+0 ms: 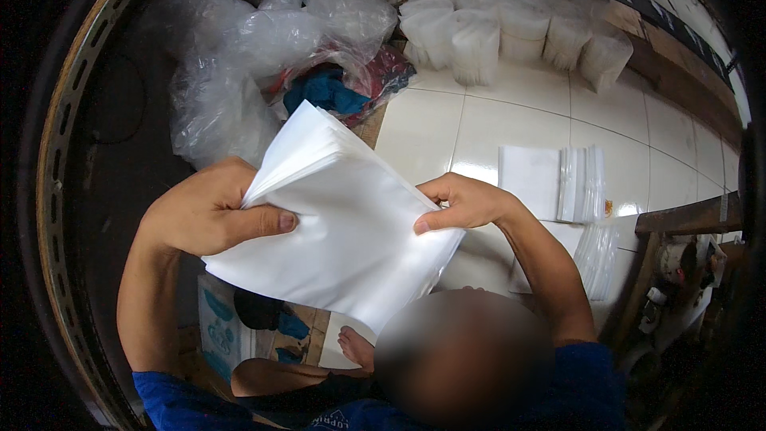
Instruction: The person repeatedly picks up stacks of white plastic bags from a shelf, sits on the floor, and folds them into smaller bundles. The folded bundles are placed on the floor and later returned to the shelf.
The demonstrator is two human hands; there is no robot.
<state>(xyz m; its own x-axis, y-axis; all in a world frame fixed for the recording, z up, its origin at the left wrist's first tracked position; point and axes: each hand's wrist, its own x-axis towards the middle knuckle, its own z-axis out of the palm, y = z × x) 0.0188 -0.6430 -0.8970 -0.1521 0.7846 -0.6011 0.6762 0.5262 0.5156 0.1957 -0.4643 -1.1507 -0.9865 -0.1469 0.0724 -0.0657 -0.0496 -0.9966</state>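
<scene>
A stack of thin white plastic sheets (335, 231) is held up in front of me, slightly bowed between both hands. Whether they are single sheets or flat bags, I cannot tell. My left hand (215, 207) grips the left edge, its thumb lying across the top face and its fingers hidden underneath. At the right edge my right hand (463, 201) pinches the stack, thumb on top. The far corner fans out into many layers. Beyond my right forearm, a flat pile of white and clear plastic sleeves (531, 179) lies on the tiled floor, with a second similar pile (594, 259) nearer me.
Several rolled bundles of clear plastic (523, 24) stand along the back. Crumpled clear plastic (231, 48) heaps up at the far left, beside blue cloth (327, 94). A slotted metal rail (56, 152) curves down the left. A wooden frame (686, 215) stands at right.
</scene>
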